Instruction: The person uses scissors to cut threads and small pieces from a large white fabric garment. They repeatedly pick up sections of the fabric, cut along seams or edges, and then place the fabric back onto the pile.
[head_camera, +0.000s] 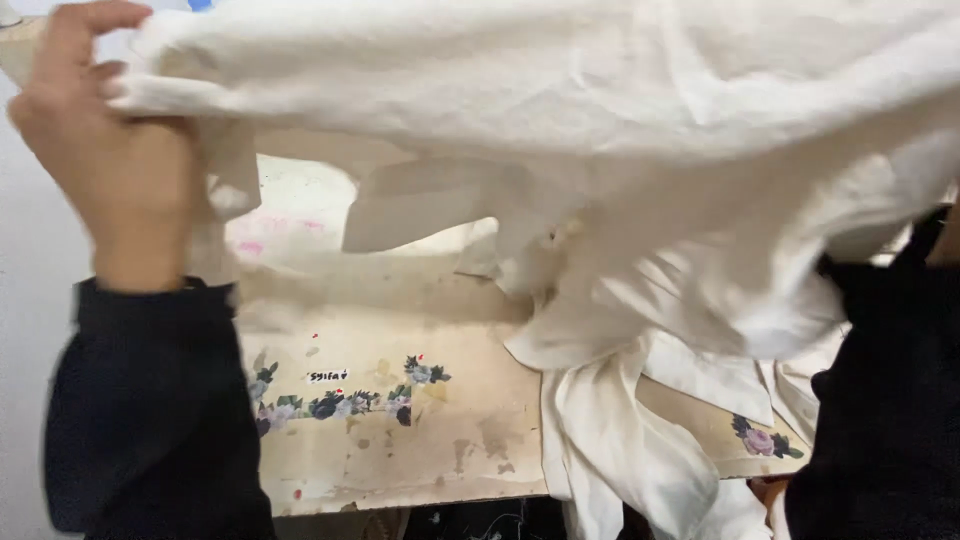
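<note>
While left hand (95, 140) fingers pinch cloth (560, 110) edge at top left, white cloth stretches rightward, long axis across view, tails hanging onto stained board (400, 440). Right hand hidden behind cloth; grip cannot tell. Dark sleeves (150, 410).

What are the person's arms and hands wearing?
Both arms wear long black sleeves. The left sleeve ends at the wrist with a plain cuff, leaving the left hand bare, with no glove, ring or watch showing. The right sleeve is the same black fabric; the right hand is hidden behind cloth at the picture's edge.
</note>
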